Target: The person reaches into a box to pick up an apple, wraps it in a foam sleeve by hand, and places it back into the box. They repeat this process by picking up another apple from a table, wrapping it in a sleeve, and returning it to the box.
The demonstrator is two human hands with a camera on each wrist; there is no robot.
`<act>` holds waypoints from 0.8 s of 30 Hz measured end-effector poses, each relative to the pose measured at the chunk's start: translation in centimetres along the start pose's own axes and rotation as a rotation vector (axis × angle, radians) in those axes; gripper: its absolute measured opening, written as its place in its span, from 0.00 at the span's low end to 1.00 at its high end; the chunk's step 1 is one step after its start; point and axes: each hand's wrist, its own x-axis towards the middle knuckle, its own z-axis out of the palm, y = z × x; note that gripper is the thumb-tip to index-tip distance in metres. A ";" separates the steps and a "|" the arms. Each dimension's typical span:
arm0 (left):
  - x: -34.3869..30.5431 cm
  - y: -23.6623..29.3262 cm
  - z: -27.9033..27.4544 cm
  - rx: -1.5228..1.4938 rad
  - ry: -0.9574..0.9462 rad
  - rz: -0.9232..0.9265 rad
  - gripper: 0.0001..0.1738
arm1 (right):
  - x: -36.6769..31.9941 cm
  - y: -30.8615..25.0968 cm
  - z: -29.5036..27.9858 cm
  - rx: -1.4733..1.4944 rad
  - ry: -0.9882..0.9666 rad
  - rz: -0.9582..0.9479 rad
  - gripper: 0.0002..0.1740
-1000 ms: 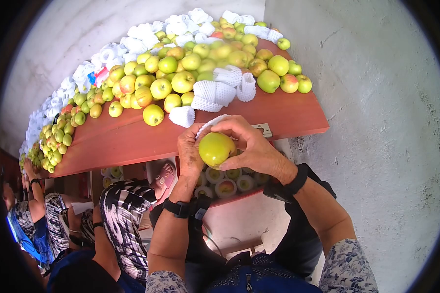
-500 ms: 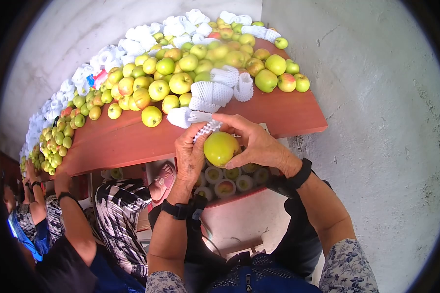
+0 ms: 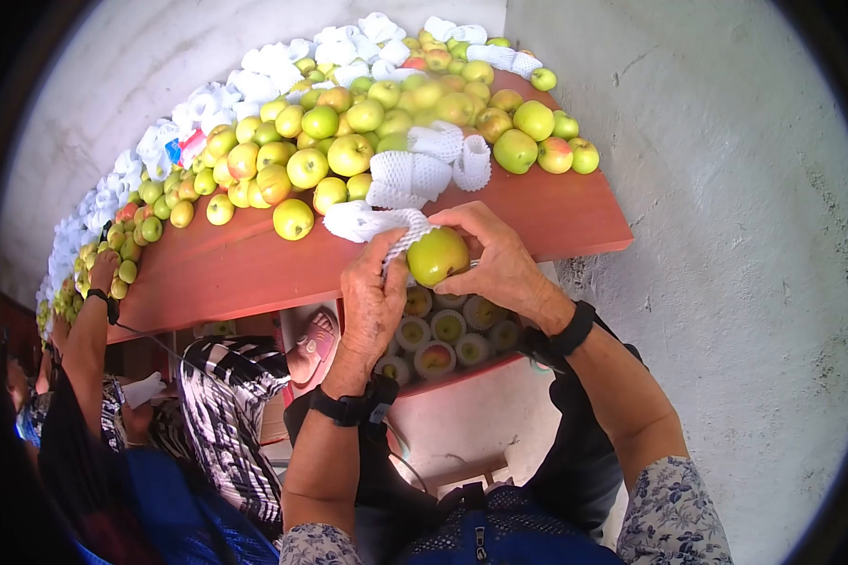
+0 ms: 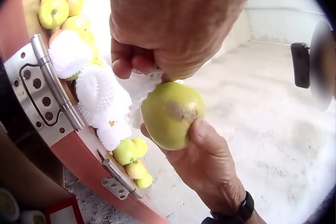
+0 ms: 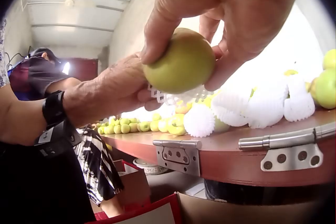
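Observation:
A yellow-green apple [image 3: 437, 257] is held in my right hand [image 3: 507, 268], thumb on the near side and fingers over the far side. A brownish patch marks its skin in the left wrist view. My left hand [image 3: 372, 297] pinches a white foam net sleeve [image 4: 137, 94] right beside the apple. In the right wrist view the mesh edge of the sleeve shows just under the apple, with the left fingers behind it. Both hands are at the front edge of the red-brown table [image 3: 245, 278].
Many loose apples [image 3: 306, 169] and white foam nets [image 3: 410, 177] lie heaped on the table. Below its edge, a box holds netted apples [image 3: 435, 358]. At the left, another person's hand [image 3: 104, 268] reaches into the apples. A grey wall [image 3: 716, 235] stands at the right.
Both hands and the apple have shifted slightly forward and to the right, toward the table. The other person's arm at the left has reached up onto the apples.

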 end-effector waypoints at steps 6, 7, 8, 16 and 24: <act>-0.8 0.5 0.7 -0.004 -0.031 -0.164 0.22 | 0.1 1.3 1.2 0.071 0.182 -0.038 0.35; -1.0 0.6 1.2 0.001 0.019 -0.176 0.24 | 0.1 1.3 1.3 0.071 0.182 -0.038 0.35; -1.2 0.6 1.4 0.002 0.018 -0.176 0.24 | 0.1 1.1 1.4 0.050 0.195 -0.020 0.36; -1.5 0.7 2.1 -0.011 0.073 -0.244 0.24 | 0.5 0.7 2.1 0.006 0.258 0.110 0.35; -1.4 0.0 2.4 -0.501 0.059 -0.370 0.21 | 1.0 2.8 3.0 0.184 0.255 0.193 0.34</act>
